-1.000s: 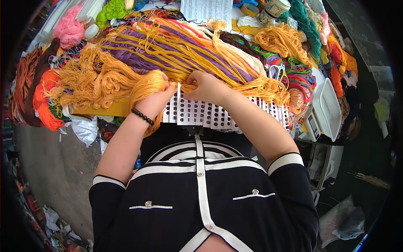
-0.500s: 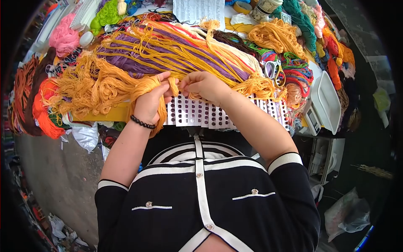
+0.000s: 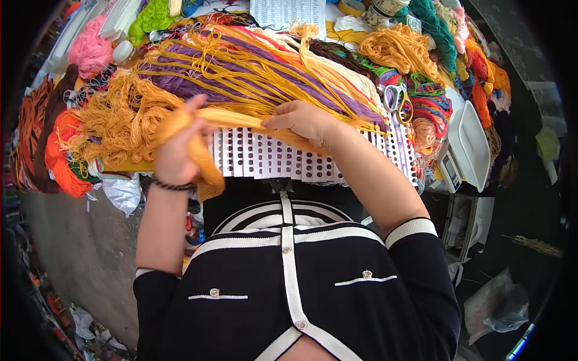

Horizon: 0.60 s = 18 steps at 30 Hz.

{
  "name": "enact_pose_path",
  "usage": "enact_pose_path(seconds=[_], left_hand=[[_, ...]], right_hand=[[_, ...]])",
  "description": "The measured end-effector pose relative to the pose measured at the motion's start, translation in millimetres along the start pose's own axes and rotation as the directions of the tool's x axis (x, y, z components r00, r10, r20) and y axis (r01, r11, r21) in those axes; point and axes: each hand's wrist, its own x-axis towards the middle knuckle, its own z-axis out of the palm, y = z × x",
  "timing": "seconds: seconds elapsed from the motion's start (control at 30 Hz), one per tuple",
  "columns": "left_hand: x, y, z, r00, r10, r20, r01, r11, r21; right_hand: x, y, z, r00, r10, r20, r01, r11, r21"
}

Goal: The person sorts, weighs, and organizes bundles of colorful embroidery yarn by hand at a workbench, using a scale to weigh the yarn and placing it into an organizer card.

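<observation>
Stretching sideways over the punched white cards (image 3: 259, 162), the orange yarn (image 3: 232, 118) ran leftward from the right hand (image 3: 307, 123), whose fingers pinched it, to loop about the left hand (image 3: 177, 157), whose blurred fingers' grip could not be told.

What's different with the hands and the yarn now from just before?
The left hand has moved left, away from the right hand, so a band of orange yarn now stretches between them. The right hand pinches the yarn and has barely moved. The loose orange clump beside the scissors is gone from there. The scissors and the white tray stayed put.
</observation>
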Motion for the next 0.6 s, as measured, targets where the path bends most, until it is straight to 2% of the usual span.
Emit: enact_pose_path(seconds=[0.03,0.1,0.13,0.17,0.2,0.23,0.3,0.33,0.37,0.43,0.47,0.5,0.53,0.57,0.6], left_hand=[[-8.0,12.7,-19.1,0.998,0.059,-0.005,-0.059,0.996,-0.067],[-24.8,44.2,-42.1,0.971,0.206,-0.118,-0.233,0.922,-0.309],[-25.0,50.0,-41.4,0.972,0.206,-0.115,-0.232,0.924,-0.305],[-25.0,55.5,-39.7,0.847,0.326,-0.42,-0.432,0.883,-0.185],[-24.9,58.5,-39.5,0.614,0.424,-0.665,-0.575,0.818,-0.01],[-23.5,53.1,-36.4,0.613,0.426,-0.666,-0.578,0.816,-0.009],[-20.5,22.7,-20.3,0.741,0.49,-0.459,-0.467,0.867,0.172],[-17.5,7.5,-12.5,0.881,0.408,-0.241,-0.338,0.898,0.283],[-12.2,-3.8,-1.5,0.965,0.261,-0.023,-0.229,0.881,0.413],[-3.8,-15.4,28.2,0.996,-0.027,0.091,-0.039,0.758,0.651],[0.7,-18.6,31.9,0.996,-0.024,0.091,-0.041,0.761,0.648],[6.2,-22.2,33.8,0.994,-0.085,0.068,0.015,0.729,0.684],[10.1,-24.0,34.4,0.988,-0.146,0.042,0.071,0.69,0.72],[11.4,-24.1,33.6,0.988,-0.15,0.045,0.072,0.689,0.721],[12.4,-24.0,31.9,0.99,-0.117,0.074,0.03,0.706,0.708]], right_hand=[[6.6,6.4,0.0,1.0,0.002,-0.003,-0.002,1.0,0.006],[14.2,12.7,0.5,0.999,-0.036,-0.001,0.036,0.999,-0.028],[13.8,12.1,1.0,0.999,-0.039,-0.003,0.039,0.999,-0.025],[12.5,10.4,2.0,0.999,-0.029,-0.018,0.029,0.999,-0.015],[11.1,8.7,3.6,0.999,-0.018,-0.032,0.018,1.0,-0.006],[10.4,7.2,5.3,0.999,-0.02,-0.031,0.02,1.0,-0.008],[8.3,5.3,10.1,0.984,-0.179,0.007,0.172,0.952,0.253],[3.1,-2.3,10.7,0.986,-0.159,0.054,0.135,0.943,0.303],[5.3,-2.0,10.0,0.986,-0.156,0.059,0.131,0.945,0.299],[13.5,-1.2,4.4,0.958,-0.157,0.238,0.087,0.957,0.278],[15.9,-1.9,6.5,0.97,-0.171,0.175,0.137,0.973,0.188],[15.9,-2.2,8.2,0.97,-0.171,0.174,0.138,0.973,0.184],[14.0,-1.6,11.2,0.956,-0.285,0.076,0.294,0.941,-0.17],[11.3,-1.0,15.5,0.909,-0.415,0.023,0.368,0.778,-0.509],[13.4,4.6,19.7,0.875,-0.484,-0.021,0.378,0.71,-0.594]])
